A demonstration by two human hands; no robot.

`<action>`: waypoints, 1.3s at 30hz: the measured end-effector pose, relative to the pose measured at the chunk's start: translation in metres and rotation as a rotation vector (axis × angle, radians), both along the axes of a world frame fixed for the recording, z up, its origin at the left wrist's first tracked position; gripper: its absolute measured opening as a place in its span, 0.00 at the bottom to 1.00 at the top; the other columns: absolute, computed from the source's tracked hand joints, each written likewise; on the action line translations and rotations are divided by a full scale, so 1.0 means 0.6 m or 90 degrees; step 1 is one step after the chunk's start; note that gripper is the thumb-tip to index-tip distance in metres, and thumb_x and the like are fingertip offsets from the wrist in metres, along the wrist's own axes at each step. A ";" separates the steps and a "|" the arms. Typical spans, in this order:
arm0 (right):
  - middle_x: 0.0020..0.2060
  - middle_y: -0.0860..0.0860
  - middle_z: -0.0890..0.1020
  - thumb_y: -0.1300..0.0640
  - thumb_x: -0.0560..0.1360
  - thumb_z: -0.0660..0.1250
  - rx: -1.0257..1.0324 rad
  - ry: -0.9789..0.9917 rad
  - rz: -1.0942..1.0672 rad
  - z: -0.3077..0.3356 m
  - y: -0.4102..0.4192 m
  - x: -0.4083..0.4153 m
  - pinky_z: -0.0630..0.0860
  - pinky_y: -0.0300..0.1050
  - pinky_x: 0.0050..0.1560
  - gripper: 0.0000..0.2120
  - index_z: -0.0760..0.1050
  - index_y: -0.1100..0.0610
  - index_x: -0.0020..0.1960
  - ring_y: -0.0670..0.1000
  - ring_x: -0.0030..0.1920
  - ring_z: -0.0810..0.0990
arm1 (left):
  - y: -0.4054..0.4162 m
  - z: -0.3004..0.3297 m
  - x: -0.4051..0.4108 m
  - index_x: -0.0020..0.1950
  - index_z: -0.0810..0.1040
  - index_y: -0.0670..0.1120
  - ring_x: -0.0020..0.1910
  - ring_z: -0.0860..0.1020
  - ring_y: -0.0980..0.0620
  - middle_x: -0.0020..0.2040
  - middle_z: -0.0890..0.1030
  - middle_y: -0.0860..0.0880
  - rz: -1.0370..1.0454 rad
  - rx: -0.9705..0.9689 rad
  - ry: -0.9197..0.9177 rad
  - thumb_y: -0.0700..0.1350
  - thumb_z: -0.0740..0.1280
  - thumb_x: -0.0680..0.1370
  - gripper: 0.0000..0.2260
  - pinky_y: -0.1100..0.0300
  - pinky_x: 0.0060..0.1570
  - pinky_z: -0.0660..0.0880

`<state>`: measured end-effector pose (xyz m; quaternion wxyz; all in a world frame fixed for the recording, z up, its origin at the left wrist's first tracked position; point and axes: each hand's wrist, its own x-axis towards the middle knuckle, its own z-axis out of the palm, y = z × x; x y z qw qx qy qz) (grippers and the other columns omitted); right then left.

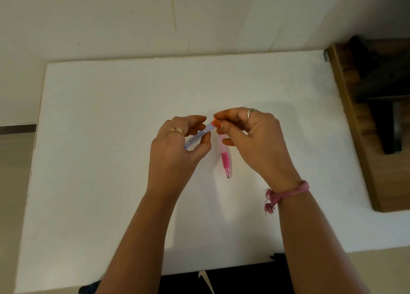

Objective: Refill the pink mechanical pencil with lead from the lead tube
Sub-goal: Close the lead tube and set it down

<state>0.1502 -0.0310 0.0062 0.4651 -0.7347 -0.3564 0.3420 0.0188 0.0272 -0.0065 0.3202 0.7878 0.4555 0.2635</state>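
left hand (175, 151) grips lead tube (199, 136); right hand (255, 138) pinches its orange cap (216, 123), half-hiding pink pencil (226, 158).

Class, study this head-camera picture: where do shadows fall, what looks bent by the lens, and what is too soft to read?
Head view: soft shadow lies on the white table beside the pink mechanical pencil and beneath the right hand; the table's edges bow from wide-angle distortion; the print on the lead tube in the left hand is too soft to read.
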 end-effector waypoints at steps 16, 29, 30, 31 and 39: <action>0.53 0.47 0.81 0.59 0.77 0.63 -0.062 -0.112 -0.107 -0.005 -0.008 0.032 0.77 0.34 0.49 0.11 0.78 0.53 0.59 0.44 0.46 0.81 | 0.007 -0.023 -0.001 0.52 0.76 0.45 0.33 0.77 0.54 0.38 0.80 0.49 0.155 -0.189 0.060 0.47 0.71 0.72 0.12 0.74 0.35 0.71; 0.40 0.46 0.82 0.54 0.73 0.69 -0.176 -0.185 -0.094 -0.030 -0.021 0.043 0.69 0.21 0.41 0.07 0.82 0.55 0.49 0.37 0.38 0.77 | -0.016 -0.014 0.021 0.54 0.72 0.45 0.37 0.70 0.62 0.46 0.73 0.51 0.096 -0.081 0.078 0.50 0.69 0.73 0.15 0.73 0.32 0.64; 0.41 0.46 0.82 0.54 0.73 0.69 -0.180 -0.198 -0.088 -0.030 -0.021 0.042 0.70 0.22 0.40 0.07 0.82 0.55 0.49 0.38 0.38 0.77 | -0.024 -0.014 0.028 0.54 0.73 0.46 0.38 0.72 0.61 0.45 0.73 0.51 0.074 -0.082 0.088 0.52 0.69 0.73 0.15 0.73 0.34 0.64; 0.41 0.47 0.83 0.54 0.73 0.69 -0.184 -0.212 -0.083 -0.030 -0.021 0.042 0.70 0.24 0.40 0.07 0.82 0.55 0.48 0.40 0.37 0.77 | -0.034 -0.016 0.036 0.54 0.73 0.46 0.39 0.74 0.58 0.45 0.74 0.51 0.053 -0.093 0.105 0.54 0.68 0.73 0.16 0.72 0.35 0.66; 0.41 0.51 0.84 0.50 0.74 0.69 -0.209 -0.241 -0.063 -0.027 -0.020 0.038 0.76 0.38 0.47 0.11 0.81 0.57 0.46 0.48 0.40 0.80 | -0.062 -0.030 0.060 0.59 0.72 0.44 0.36 0.74 0.55 0.44 0.74 0.51 0.031 -0.192 0.179 0.54 0.69 0.73 0.20 0.68 0.38 0.68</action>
